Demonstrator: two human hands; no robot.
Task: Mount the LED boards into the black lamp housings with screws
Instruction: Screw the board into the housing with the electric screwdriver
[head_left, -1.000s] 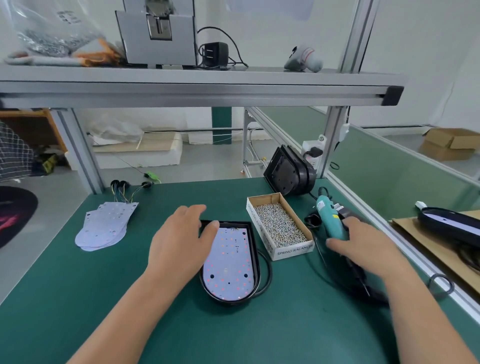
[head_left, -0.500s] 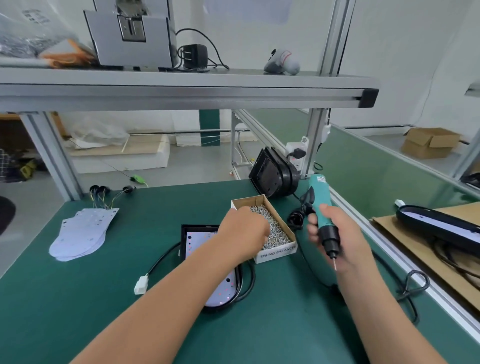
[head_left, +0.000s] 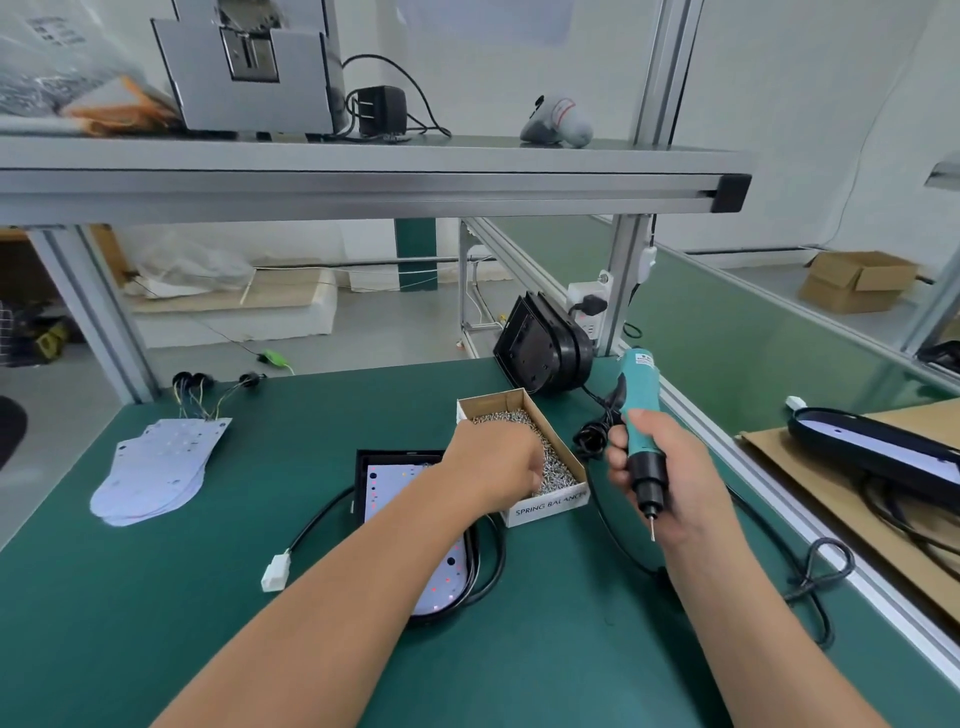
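Now two bare hands work over one green bench mat (head_left: 182, 649). The left hand (head_left: 493, 460) reaches into the one open cardboard box (head_left: 550, 512) of small silver screws (head_left: 558, 470), fingers curled down among them; whether they pinch a screw cannot be told. The right hand (head_left: 670, 488), at three o'clock from the box, is wrapped tight round the one teal electric screwdriver (head_left: 640, 400), bit pointing down, clear of the mat.

One flat black lamp housing (head_left: 362, 483) lies at eight o'clock from the box, partly under the left forearm, with one white LED board (head_left: 395, 488) seated inside it. One white cable plug (head_left: 274, 574) rests at seven o'clock from the housing. At nine o'clock lies one loose pile of white spare boards (head_left: 156, 467), too overlapped to count. At twelve o'clock from the box, upright black housings (head_left: 540, 353) stand on edge, their number unclear.
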